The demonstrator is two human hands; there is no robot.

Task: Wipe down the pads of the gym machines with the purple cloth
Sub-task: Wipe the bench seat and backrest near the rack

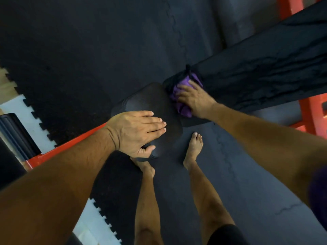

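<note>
A small black seat pad [150,101] sits in the middle of the view, with a long black back pad [265,68] running up to the right of it. My left hand [138,129] lies flat on the seat pad, fingers straight, thumb hooked under its near edge. My right hand [196,99] presses the crumpled purple cloth [180,103] against the low end of the long pad, where the two pads meet. The fingers spread over the cloth, and purple folds stick out above and below the hand.
Orange-red machine frame bars run at the lower left [62,151] and at the right edge [311,112]. Black interlocking rubber mats [88,50] cover the floor. My bare feet [193,147] stand just below the seat pad. Another black pad [16,135] is at the far left.
</note>
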